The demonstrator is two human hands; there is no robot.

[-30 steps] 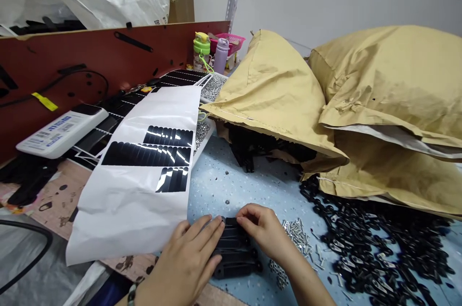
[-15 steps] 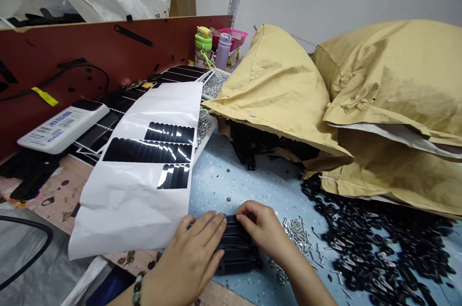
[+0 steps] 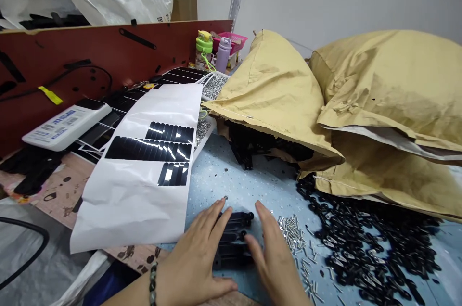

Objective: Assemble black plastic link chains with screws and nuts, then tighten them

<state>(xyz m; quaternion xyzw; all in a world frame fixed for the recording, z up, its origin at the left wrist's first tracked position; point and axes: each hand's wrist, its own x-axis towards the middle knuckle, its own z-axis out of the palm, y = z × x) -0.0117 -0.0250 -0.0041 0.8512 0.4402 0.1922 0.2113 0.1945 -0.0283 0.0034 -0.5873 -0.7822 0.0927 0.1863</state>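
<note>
A: Hands?
B: Both open, fingers spread: left hand point(image 3: 195, 260), right hand point(image 3: 274, 262).
A: Gripping anything?
B: No. Black plastic parts point(image 3: 233, 238) lie between them on the blue mat point(image 3: 252, 185), just beside both; contact unclear. Metal screws point(image 3: 293, 233) sit right of the right hand's fingers.

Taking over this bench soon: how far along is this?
Seemingly early. Done: a short row of black plastic parts lies lined up. In hand: the left hand and right hand rest open either side of it. Left: a large heap of black parts and loose silver pins on the blue surface.
</note>
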